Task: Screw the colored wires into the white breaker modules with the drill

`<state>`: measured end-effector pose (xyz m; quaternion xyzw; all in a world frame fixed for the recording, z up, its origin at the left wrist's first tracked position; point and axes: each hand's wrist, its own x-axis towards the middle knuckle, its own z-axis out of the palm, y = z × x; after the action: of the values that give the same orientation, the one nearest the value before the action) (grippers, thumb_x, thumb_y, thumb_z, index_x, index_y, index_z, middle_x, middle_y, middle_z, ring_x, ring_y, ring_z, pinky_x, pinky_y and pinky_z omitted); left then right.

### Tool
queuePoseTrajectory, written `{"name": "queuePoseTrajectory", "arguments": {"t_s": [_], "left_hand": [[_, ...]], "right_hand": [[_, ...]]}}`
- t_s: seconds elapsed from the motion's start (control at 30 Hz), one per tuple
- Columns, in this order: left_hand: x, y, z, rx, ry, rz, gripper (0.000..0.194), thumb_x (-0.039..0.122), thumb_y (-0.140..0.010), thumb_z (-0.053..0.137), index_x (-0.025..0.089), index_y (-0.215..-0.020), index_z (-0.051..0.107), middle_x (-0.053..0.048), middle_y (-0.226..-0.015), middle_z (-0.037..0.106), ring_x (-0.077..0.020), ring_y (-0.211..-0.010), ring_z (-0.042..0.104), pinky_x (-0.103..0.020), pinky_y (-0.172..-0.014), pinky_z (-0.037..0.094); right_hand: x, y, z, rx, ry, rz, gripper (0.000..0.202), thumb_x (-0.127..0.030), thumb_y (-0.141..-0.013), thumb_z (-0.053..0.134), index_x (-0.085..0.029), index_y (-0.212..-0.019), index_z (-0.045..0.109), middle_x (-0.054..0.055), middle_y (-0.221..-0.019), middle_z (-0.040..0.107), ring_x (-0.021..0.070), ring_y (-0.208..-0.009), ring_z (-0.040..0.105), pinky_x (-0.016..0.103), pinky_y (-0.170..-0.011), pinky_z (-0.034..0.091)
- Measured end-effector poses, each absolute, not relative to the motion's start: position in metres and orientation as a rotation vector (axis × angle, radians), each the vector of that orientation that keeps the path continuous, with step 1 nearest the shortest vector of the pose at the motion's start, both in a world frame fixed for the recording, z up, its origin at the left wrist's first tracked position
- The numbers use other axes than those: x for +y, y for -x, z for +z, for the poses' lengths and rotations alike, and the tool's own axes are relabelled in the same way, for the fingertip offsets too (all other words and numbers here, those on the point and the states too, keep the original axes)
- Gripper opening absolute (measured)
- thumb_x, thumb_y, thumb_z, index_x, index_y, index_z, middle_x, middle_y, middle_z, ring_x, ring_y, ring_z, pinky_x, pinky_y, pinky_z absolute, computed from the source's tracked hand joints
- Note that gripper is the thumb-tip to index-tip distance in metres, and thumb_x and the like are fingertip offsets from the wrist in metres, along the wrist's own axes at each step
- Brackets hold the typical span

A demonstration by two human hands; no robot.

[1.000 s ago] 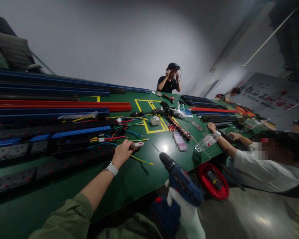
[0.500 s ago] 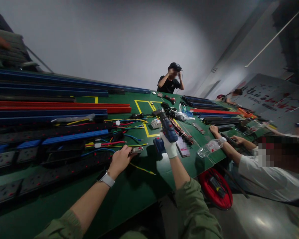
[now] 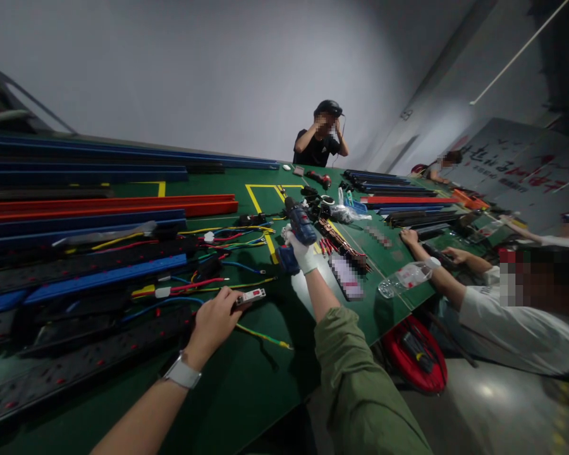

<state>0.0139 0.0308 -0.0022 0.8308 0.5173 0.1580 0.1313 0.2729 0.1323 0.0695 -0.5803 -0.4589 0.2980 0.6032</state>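
Note:
My left hand [image 3: 214,322], bare with a watch on the wrist, grips a small white and red component [image 3: 251,296] lying on the green table [image 3: 246,373]. A yellow-green wire [image 3: 262,337] trails from it toward the near edge. My right hand [image 3: 303,251], in a white glove, holds a blue cordless drill [image 3: 298,230] by its handle, raised over the table beyond the component, with its nose pointing away from me.
Long blue, red and black rails [image 3: 99,208] lie along the left. Loose coloured wires [image 3: 208,243] spread between them and a yellow-taped square [image 3: 258,205]. A person's arms [image 3: 436,272] reach in from the right by a plastic bottle [image 3: 403,278]. Another person [image 3: 320,136] sits at the far end.
My right hand lifted the drill from below the table's edge up over the table and carried it farther away. My left hand stayed on the small component.

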Motion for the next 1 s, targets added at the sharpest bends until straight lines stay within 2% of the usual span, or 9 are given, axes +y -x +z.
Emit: {"name": "queuePoseTrajectory", "arguments": {"t_s": [0.13,0.27,0.33,0.43,0.57,0.77,1.0], "left_hand": [[0.032,-0.013,-0.003,1.493,-2.412,0.440,0.023,0.040,-0.092,0.053,0.030,-0.110,0.064,-0.004,-0.111,0.064,-0.0222,-0.085,0.066,-0.032,-0.068,0.045],[0.032,-0.013,-0.004,1.446,-2.399,0.494,0.020,0.038,-0.092,0.054,0.030,-0.108,0.063,-0.003,-0.114,0.067,-0.0232,-0.090,0.067,-0.034,-0.072,0.046],[0.032,-0.013,-0.004,1.425,-2.380,0.522,0.019,0.040,-0.093,0.053,0.030,-0.106,0.063,-0.003,-0.111,0.068,-0.0232,-0.090,0.067,-0.034,-0.073,0.046],[0.032,-0.013,-0.005,1.425,-2.371,0.543,0.020,0.042,-0.093,0.052,0.029,-0.104,0.063,-0.003,-0.109,0.069,-0.0234,-0.088,0.067,-0.033,-0.071,0.046],[0.032,-0.013,-0.006,1.456,-2.345,0.577,0.021,0.040,-0.094,0.050,0.029,-0.106,0.062,-0.004,-0.109,0.067,-0.0228,-0.085,0.066,-0.034,-0.072,0.045],[0.030,-0.011,-0.001,1.414,-2.218,0.726,0.018,0.041,-0.093,0.051,0.025,-0.094,0.058,-0.004,-0.096,0.063,-0.0210,-0.085,0.063,-0.032,-0.073,0.045],[0.027,-0.005,0.000,1.287,-2.048,0.949,0.017,0.038,-0.094,0.047,0.023,-0.096,0.054,-0.005,-0.096,0.059,-0.0195,-0.086,0.058,-0.032,-0.077,0.046]], "right_hand": [[0.131,-0.282,0.060,-1.153,1.390,0.658,0.035,-0.042,-0.083,0.067,-0.016,-0.107,0.068,0.003,-0.077,0.070,0.0172,-0.074,0.064,0.031,-0.070,0.053],[0.116,-0.321,0.055,-1.495,1.656,0.636,0.040,-0.029,-0.086,0.066,-0.014,-0.124,0.065,0.005,-0.101,0.073,0.0142,-0.088,0.065,0.028,-0.083,0.051],[0.108,-0.351,0.055,-1.503,1.759,0.586,0.052,-0.020,-0.084,0.067,-0.015,-0.135,0.058,0.007,-0.115,0.070,0.0142,-0.097,0.064,0.027,-0.087,0.050],[0.104,-0.390,0.054,-1.394,2.098,0.334,0.046,-0.022,-0.092,0.056,-0.015,-0.137,0.058,0.015,-0.130,0.060,0.0207,-0.115,0.058,0.031,-0.095,0.048],[0.109,-0.409,0.045,-1.299,2.414,0.144,0.035,-0.025,-0.096,0.052,-0.010,-0.123,0.067,0.024,-0.129,0.056,0.0325,-0.120,0.054,0.043,-0.098,0.043],[0.120,-0.404,0.038,-1.361,2.583,0.050,0.026,-0.022,-0.096,0.052,-0.012,-0.111,0.071,0.023,-0.120,0.063,0.0329,-0.120,0.056,0.045,-0.098,0.039],[0.094,-0.403,0.058,-1.360,2.551,0.042,0.023,-0.018,-0.089,0.059,-0.011,-0.107,0.071,0.023,-0.114,0.066,0.0332,-0.110,0.061,0.043,-0.094,0.045]]}}
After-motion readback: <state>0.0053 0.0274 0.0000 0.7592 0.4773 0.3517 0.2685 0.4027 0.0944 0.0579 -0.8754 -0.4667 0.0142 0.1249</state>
